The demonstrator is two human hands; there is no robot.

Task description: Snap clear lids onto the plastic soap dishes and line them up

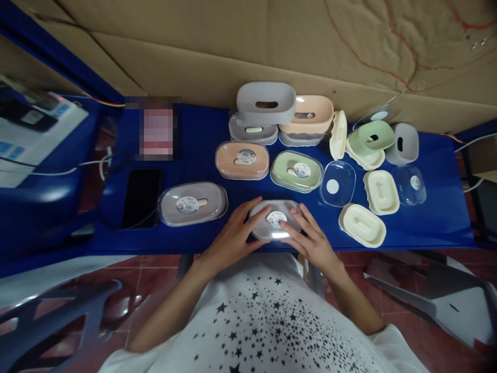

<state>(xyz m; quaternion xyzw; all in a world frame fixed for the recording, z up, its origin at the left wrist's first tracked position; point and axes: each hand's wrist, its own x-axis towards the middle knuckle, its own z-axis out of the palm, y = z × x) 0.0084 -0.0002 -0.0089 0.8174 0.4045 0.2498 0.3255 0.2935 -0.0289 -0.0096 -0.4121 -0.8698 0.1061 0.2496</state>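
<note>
1. Now, the clear-lidded grey box (272,230) sits at the near edge of the blue tabletop (198,122) — looks like a lid-fitting or checking step, and the next move seems to call for even pressure around the rim.
2. Left hand (233,230): fingers moderately spread, holding the box's left end.
3. Right hand (312,241): fingers fanned, holding the opposite end — one fingertip by the label (276,216).

Fingers (256,220) of the left hand (236,226) and right hand (315,242) clasp a grey box (276,215) on the blue table (197,153).
</note>
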